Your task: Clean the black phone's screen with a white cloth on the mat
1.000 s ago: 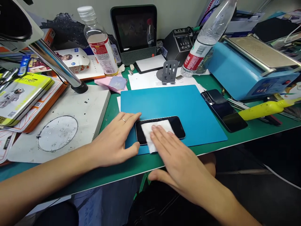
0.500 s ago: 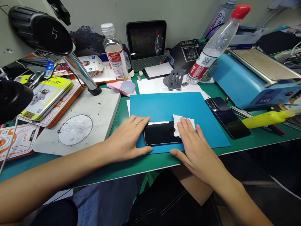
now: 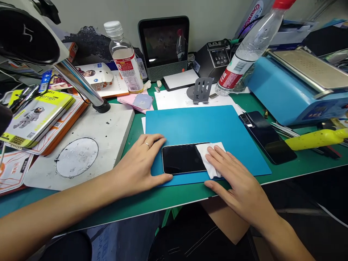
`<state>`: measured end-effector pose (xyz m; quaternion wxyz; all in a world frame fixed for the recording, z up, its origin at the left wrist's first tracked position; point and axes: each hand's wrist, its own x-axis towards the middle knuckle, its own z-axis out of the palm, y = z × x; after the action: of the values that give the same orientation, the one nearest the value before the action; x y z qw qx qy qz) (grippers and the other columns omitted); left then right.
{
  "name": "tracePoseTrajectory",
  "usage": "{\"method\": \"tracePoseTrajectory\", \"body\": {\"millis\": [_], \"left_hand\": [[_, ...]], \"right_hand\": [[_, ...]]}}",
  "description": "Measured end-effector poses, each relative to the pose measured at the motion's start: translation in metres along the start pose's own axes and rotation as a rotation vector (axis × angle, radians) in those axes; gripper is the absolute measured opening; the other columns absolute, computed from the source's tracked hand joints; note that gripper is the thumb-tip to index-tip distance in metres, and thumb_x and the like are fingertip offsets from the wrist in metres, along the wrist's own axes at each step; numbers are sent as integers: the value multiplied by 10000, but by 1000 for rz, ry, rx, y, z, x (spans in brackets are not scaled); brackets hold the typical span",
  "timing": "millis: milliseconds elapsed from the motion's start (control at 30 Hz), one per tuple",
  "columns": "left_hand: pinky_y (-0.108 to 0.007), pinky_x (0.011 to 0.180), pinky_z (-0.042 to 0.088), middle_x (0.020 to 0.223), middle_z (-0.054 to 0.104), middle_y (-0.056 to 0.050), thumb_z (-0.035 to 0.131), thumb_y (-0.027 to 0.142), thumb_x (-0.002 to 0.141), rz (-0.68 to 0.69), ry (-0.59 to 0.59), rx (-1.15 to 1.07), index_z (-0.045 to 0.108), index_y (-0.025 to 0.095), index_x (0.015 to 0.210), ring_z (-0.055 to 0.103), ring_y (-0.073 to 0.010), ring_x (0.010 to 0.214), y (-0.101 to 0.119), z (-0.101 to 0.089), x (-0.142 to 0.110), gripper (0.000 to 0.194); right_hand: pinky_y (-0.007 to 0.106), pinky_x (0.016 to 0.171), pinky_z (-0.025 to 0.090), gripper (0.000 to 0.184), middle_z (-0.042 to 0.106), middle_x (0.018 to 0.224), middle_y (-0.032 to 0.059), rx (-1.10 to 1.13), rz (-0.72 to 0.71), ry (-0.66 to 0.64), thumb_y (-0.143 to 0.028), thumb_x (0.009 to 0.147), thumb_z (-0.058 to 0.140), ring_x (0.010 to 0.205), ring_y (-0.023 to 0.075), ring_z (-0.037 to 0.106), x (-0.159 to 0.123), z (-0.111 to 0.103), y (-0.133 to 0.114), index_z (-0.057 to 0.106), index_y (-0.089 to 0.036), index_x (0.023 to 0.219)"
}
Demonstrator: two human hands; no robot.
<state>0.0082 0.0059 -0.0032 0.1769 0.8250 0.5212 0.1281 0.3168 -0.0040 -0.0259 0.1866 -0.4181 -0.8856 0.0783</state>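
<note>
- Phone [image 3: 181,159] lies flat on the blue mat [image 3: 190,123], close to the mat's front edge, with its dark glass up.
- White wipe [image 3: 203,149] sits over the right end of the phone and hangs past its front edge.
- I see my right hand [image 3: 239,181] with its long fingers flat on the wipe, side by side, and the thumb wide apart. It does not grip the wipe.
- My left hand [image 3: 141,163] is wide open at the left end, fingers by the back corner, thumb by the front edge. From here I cannot tell how firmly it touches. A ring [image 3: 146,145] is on one finger.
- The mat is on the green table [image 3: 163,198].
- To the right, a second dark phone [image 3: 266,137] lies slanted, near a yellow bottle [image 3: 315,140].
- Behind the mat I see a small gray stand [image 3: 202,90] on white paper [image 3: 168,101].
- To the left is a pale flat base [image 3: 108,127] with a shiny pole [image 3: 80,83].
</note>
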Motion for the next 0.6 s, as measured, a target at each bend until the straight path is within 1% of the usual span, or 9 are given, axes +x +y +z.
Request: {"method": "tracePoseTrajectory", "body": {"millis": [67,133,233,300,367,433,533,567,600], "left_hand": [[-573,1117,478,1488,517,-136,714,578,855,12,-4,-1,530,219,1423,477,-372,1332,1,-1,0,697],[-569,1103,490,1468,529,-131,712,570,862,9,-12,-1,558,225,1391,486,-367,1323,1,-2,1,651],[-565,1089,502,1455,536,-136,706,569,872,5,-32,0,552,214,1389,492,-359,1313,1,-3,2,645],[-559,1084,507,1450,542,-141,704,558,879,14,-41,-8,539,201,1389,499,-349,1300,1,-3,2,645],[-552,1077,513,1439,552,-143,710,536,881,23,-47,-23,535,189,1377,509,-340,1285,1,-4,3,630],[-547,1073,517,1430,558,-141,720,516,877,26,-46,-39,534,190,1364,512,-338,1282,1,-3,4,615],[-540,1080,514,1427,556,-134,728,505,872,24,-43,-52,524,202,1368,506,-339,1298,1,-3,4,616],[-541,1082,512,1427,556,-133,728,506,871,23,-44,-52,521,203,1369,505,-340,1302,1,-3,4,619],[-543,1083,512,1427,556,-134,728,509,871,25,-48,-50,518,202,1368,505,-341,1303,1,-3,4,621]], "right_hand": [[534,1171,474,618,588,1528,101,57,2,83,-237,953,674,1446,302,509,-6,2,1,484,-251,1541],[496,1133,526,512,659,1455,62,138,26,167,-144,927,684,1363,283,602,-11,3,1,615,-277,1417],[449,1025,610,404,719,1366,4,231,138,265,-99,913,678,1193,261,718,-12,1,3,719,-324,1246],[451,950,642,421,751,1299,-22,210,193,328,-107,903,693,1080,264,761,-8,-5,4,726,-363,1236],[470,898,654,501,778,1227,-40,124,196,394,-107,889,705,1006,284,777,-2,-15,7,705,-409,1288],[505,902,642,566,782,1207,-43,34,213,461,-103,890,696,1018,317,769,5,-24,10,673,-449,1337],[570,991,586,575,753,1267,-7,-40,258,564,-108,914,668,1121,355,728,15,-31,17,644,-450,1376],[578,1006,577,557,750,1275,11,-59,223,557,-112,916,669,1130,355,724,18,-31,20,649,-425,1376],[578,1016,575,534,751,1279,31,-75,165,517,-116,918,670,1131,349,726,21,-29,22,654,-387,1378]]}}
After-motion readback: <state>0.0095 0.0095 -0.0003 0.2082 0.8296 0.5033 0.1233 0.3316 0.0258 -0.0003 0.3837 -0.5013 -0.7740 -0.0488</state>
